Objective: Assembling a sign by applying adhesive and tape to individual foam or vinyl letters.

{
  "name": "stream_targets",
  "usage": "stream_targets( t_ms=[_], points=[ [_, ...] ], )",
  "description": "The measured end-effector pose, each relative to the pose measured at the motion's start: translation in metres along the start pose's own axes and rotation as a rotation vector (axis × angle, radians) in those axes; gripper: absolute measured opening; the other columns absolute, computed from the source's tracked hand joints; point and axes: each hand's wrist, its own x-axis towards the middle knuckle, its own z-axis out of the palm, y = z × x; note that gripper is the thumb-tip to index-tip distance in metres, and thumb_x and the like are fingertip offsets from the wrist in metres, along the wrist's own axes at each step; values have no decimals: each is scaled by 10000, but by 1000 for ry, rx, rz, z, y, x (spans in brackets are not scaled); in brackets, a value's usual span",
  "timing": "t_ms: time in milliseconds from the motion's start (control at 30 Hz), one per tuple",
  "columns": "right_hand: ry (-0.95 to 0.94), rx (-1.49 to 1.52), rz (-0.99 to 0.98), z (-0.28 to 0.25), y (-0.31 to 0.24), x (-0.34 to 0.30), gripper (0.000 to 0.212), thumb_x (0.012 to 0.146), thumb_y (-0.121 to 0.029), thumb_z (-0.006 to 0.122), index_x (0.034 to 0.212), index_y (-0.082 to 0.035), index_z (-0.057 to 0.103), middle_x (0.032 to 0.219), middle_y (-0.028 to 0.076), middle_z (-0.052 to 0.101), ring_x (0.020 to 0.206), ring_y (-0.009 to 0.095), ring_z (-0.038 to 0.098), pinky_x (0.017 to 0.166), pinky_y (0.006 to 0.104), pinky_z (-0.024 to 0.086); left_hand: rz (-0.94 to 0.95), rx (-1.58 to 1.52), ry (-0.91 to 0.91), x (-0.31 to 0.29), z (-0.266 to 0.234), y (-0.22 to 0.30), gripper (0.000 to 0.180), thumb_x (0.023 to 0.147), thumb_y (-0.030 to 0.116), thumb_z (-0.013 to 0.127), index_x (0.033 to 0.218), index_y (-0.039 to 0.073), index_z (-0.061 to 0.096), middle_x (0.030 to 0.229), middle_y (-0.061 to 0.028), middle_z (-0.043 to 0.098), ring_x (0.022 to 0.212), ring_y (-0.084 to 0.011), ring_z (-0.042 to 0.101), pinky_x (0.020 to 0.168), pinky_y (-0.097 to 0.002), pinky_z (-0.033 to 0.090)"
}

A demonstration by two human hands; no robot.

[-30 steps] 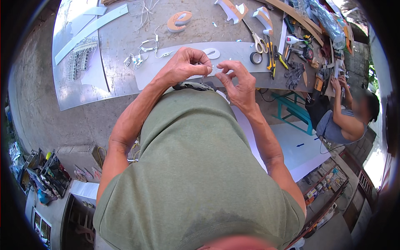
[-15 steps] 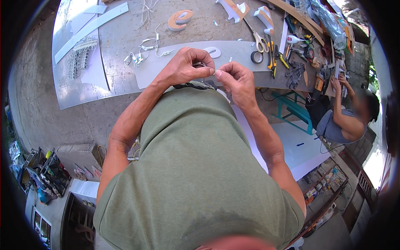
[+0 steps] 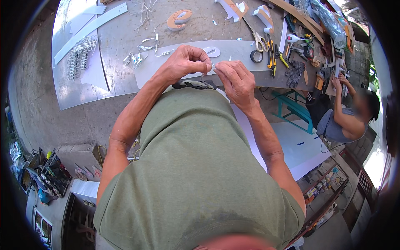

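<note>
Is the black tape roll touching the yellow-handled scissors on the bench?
Apart. In the head view the black tape roll lies just below and left of the yellow-handled scissors, with a strip of the pale sheet showing between them.

Scissors [image 3: 260, 41] right of, perhaps touching, strip [image 3: 233, 51].

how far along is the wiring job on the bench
Done: nothing plainly finished. In hand: left hand and right hand pinch a tiny pale piece between fingertips. Left: a string of small white modules lies loose on the table.
</note>
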Motion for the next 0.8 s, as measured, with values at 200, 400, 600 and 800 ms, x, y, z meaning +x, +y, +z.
stream_targets(
  t_ms=[200, 400, 600, 800],
  points=[
    [-48, 4, 1, -1, 2, 1, 219, 802, 2, 743, 987, -23, 627, 865, 68, 653, 746, 223, 638, 626, 357, 530, 9, 1, -8, 0, 1, -2, 142, 816, 126, 738, 849, -10, 719, 755, -30, 669, 699, -78, 593, 635, -229, 457],
    [-171, 963, 1063, -6, -9, -7, 130, 937, -109, 690, 983, -16, 611, 827, 10, 618, 697, 129, 602, 563, 303, 497, 82, 180, -10, -1, 7, 4, 151, 825, 138, 735, 855, -10, 722, 762, -27, 674, 709, -80, 595, 644, -238, 468],
    [-82, 470, 657, -7, -11, 0, 165, 912, -96, 709, 1047, -36, 634, 875, 31, 643, 741, 144, 627, 561, 285, 508, 38, 15, 31, -1, 2, -1, 158, 808, 146, 748, 849, -4, 723, 756, -27, 673, 684, -74, 577, 608, -233, 440],
    [-21, -4, 20, -2, 0, 2, 236, 802, 1, 744, 1012, -26, 639, 913, 88, 648, 770, 255, 640, 644, 358, 535, -46, -47, -6, 1, 1, -2, 126, 797, 131, 738, 844, 14, 729, 734, -27, 670, 641, -47, 543, 558, -204, 385]
  ],
)
